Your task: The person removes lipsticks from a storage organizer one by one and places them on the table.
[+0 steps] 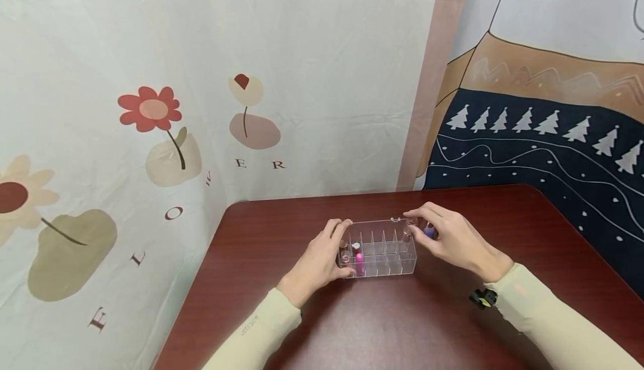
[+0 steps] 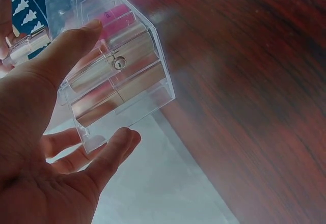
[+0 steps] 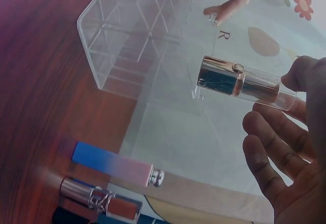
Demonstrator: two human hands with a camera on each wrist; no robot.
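A clear plastic lipstick organizer [image 1: 389,266] with divided compartments sits on the table. My left hand [image 1: 318,255] grips its left end, thumb at the front and fingers around the back. In that end stand a magenta lipstick [image 1: 359,265], a dark tube with a pale top [image 1: 356,248] and gold-toned lipsticks [image 2: 137,85]. Over the organizer's back right corner, my right hand [image 1: 455,241] pinches a clear and rose-gold lipstick tube [image 3: 244,84] between thumb and index finger. The right wrist view shows its other fingers loosely bent, and the tube apart from the organizer.
Beyond the right hand, a blue-to-pink lipstick [image 3: 114,164] stands on the dark red wooden table [image 1: 382,319]. Beside it are a silver and pinkish lipstick [image 3: 102,198] and a black item [image 3: 71,216], partly cut off. Printed cloth [image 1: 327,79] hangs behind the table.
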